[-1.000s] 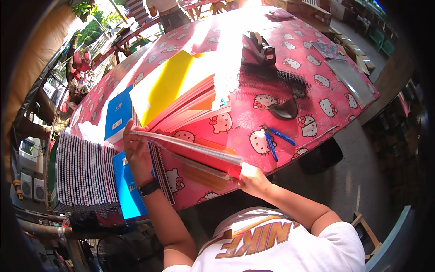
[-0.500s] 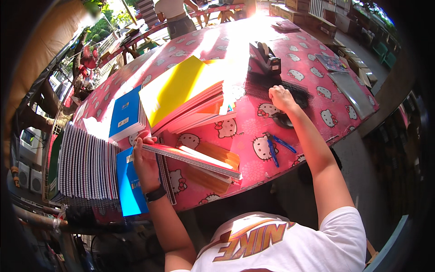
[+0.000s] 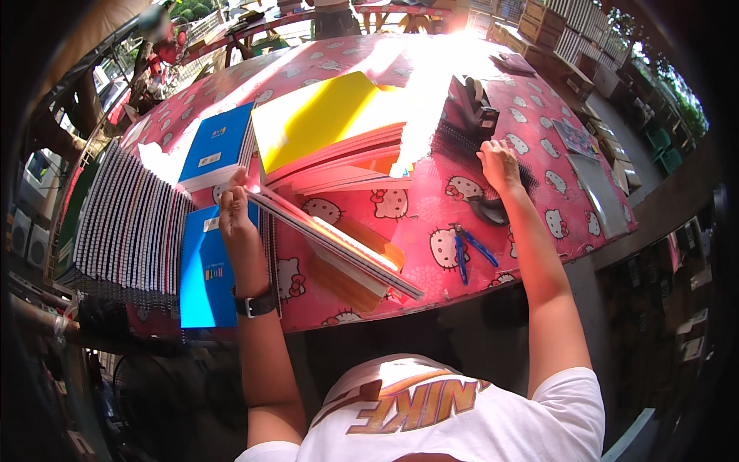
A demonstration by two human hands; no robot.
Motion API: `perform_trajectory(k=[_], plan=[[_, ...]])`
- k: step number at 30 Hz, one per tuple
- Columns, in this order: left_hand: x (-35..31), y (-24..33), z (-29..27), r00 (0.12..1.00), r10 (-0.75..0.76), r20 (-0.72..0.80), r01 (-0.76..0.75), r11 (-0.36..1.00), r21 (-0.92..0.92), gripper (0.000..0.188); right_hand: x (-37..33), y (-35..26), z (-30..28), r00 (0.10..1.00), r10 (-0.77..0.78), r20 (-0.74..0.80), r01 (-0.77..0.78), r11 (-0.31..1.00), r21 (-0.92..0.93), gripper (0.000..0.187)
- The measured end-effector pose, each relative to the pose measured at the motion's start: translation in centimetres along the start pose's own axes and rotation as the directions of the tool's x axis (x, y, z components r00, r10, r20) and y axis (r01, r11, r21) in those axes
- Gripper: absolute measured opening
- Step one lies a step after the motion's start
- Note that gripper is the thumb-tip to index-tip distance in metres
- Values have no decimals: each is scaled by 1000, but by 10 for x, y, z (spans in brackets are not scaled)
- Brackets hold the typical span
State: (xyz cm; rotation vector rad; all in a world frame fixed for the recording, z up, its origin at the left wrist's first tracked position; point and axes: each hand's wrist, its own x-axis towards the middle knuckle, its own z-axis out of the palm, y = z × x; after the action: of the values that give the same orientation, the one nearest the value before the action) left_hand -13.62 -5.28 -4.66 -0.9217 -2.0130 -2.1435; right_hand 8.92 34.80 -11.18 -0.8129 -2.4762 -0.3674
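My left hand (image 3: 240,215), with a black watch on its wrist, grips the upper left end of an unbound notebook block (image 3: 339,242). The block stands slanted on its edge. Beneath that hand lies a blue-covered notebook (image 3: 206,269). My right hand (image 3: 500,165) is over a heap of black spiral coils (image 3: 458,145), its fingers curled; whether a coil is between them is hidden. Blue-handled cutters (image 3: 469,254) lie nearer me, just below a black curved object (image 3: 489,211).
A row of spiral-bound notebooks (image 3: 131,227) stands at the left. Behind are blue notebooks (image 3: 219,138) and a yellow-topped paper stack (image 3: 308,127). A black tape dispenser (image 3: 473,108) sits beyond the coils. Clear sheets (image 3: 600,189) lie right on the pink tablecloth (image 3: 369,296). A person (image 3: 335,23) stands beyond.
The notebook block in my left hand has tilted more steeply, its near end swinging toward me. My right hand stays over the coils. The whole view has shifted slightly.
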Motion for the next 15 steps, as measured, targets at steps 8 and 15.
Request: perform_trajectory(k=[8, 15], plan=[[-109, 82, 79, 725, 368, 582, -638, 676, 368, 70, 30, 8, -94, 860, 49, -507, 97, 961, 258, 27], [-104, 66, 94, 753, 464, 467, -638, 687, 348, 33, -47, -81, -210, 933, 321, -163, 37, 364, 931, 37]])
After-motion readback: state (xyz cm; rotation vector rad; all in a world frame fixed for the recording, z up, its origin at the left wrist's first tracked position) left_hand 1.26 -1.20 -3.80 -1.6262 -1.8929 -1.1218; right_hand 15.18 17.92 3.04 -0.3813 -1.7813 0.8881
